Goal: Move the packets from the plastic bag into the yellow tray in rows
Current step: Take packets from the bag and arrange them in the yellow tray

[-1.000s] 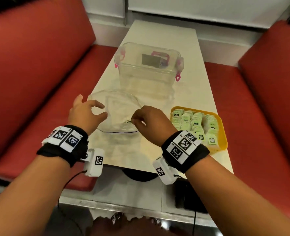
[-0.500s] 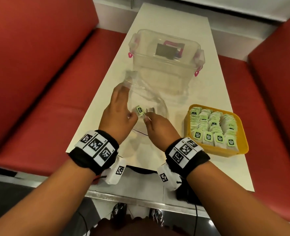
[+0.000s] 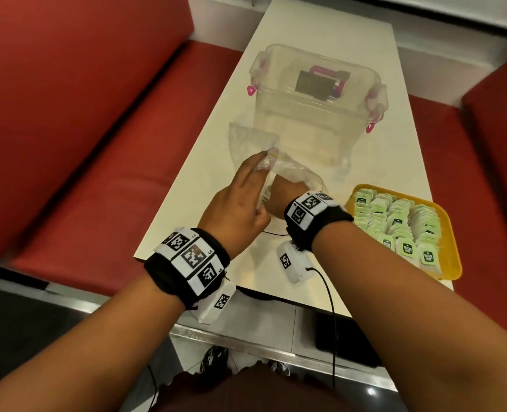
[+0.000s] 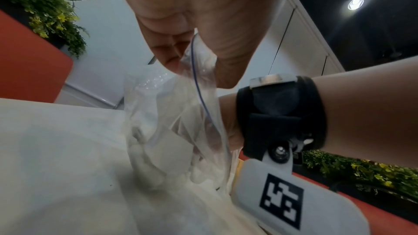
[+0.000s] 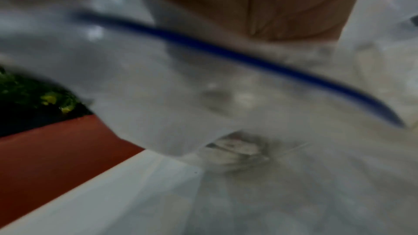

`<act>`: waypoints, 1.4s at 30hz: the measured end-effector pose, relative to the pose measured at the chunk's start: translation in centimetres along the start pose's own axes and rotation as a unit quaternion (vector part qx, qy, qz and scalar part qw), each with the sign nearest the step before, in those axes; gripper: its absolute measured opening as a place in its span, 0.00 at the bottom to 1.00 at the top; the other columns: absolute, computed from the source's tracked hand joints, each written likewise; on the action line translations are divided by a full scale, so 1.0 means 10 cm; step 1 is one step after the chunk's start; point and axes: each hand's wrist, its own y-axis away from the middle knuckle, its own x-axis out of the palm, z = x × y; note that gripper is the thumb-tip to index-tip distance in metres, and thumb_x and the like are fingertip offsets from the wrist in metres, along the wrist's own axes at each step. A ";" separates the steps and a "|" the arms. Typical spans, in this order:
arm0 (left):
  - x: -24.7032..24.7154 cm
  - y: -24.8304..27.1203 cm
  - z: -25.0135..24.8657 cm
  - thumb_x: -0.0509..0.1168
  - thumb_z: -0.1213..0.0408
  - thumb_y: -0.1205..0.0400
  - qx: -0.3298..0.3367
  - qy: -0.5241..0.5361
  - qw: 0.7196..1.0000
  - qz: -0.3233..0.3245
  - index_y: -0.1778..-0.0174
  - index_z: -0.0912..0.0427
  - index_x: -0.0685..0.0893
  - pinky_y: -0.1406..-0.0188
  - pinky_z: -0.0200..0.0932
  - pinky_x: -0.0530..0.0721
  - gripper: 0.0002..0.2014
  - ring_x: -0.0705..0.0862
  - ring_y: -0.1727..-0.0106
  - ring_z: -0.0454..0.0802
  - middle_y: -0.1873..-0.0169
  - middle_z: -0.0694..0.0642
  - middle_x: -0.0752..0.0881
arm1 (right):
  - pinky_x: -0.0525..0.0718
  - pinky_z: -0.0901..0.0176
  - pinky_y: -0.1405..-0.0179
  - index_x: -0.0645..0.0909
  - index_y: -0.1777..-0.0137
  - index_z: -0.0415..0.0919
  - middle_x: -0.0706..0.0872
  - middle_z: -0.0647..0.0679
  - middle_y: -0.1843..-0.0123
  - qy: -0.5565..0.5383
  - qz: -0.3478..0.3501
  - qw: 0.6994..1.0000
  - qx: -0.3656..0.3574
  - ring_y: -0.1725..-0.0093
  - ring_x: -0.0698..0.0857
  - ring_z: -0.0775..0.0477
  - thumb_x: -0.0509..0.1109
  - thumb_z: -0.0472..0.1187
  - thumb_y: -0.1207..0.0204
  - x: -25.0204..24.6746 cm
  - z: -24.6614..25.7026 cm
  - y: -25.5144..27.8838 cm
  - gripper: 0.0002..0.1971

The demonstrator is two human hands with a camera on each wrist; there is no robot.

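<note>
The left hand [image 3: 237, 209] is pinching the plastic bag [image 3: 293, 171] open at the table's near-left edge. The right hand [image 3: 279, 197] is reaching inside, its grasp hidden, probably groping for packets. The thin film could collapse and snag its fingers. The yellow tray [image 3: 450, 263] is sitting at the near-right corner.

You can read almost no text here; each green packet [image 3: 407, 249] in the yellow tray [image 3: 450, 264] carries a dark label with pale lettering, too small to make out; the white plates of your left wristband [image 3: 191, 257] and right wristband [image 3: 307, 207] bear black-and-white square code markers, with tiny characters beside them that stay illegible; the white pod [image 4: 296, 201] under your right wrist shows one such marker, and no words.
</note>
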 end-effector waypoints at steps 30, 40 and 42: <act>0.04 0.03 0.19 0.67 0.72 0.30 -0.074 0.000 0.997 0.010 0.20 0.56 0.63 0.61 0.54 0.84 0.40 0.84 0.63 0.57 0.19 0.48 0.61 | 0.78 0.56 0.48 0.78 0.37 0.38 0.83 0.42 0.39 0.023 0.084 0.994 -0.067 0.39 0.82 0.42 0.71 0.52 0.25 -0.04 -0.03 0.03 0.22; 0.07 0.05 0.19 0.67 0.73 0.30 -0.079 -0.009 0.997 0.007 0.19 0.53 0.61 0.64 0.47 0.81 0.42 0.82 0.64 0.57 0.19 0.46 0.59 | 0.75 0.57 0.54 0.81 0.43 0.35 0.86 0.39 0.45 -0.030 0.041 0.996 -0.070 0.45 0.84 0.40 0.61 0.40 0.17 -0.05 -0.05 0.02 0.11; 0.08 0.05 0.19 0.67 0.73 0.30 -0.085 -0.009 0.996 0.003 0.18 0.52 0.60 0.65 0.44 0.78 0.43 0.83 0.63 0.57 0.19 0.46 0.59 | 0.73 0.59 0.56 0.82 0.46 0.35 0.86 0.39 0.47 -0.044 0.005 0.995 -0.090 0.46 0.84 0.39 0.61 0.39 0.17 -0.04 -0.06 0.05 0.10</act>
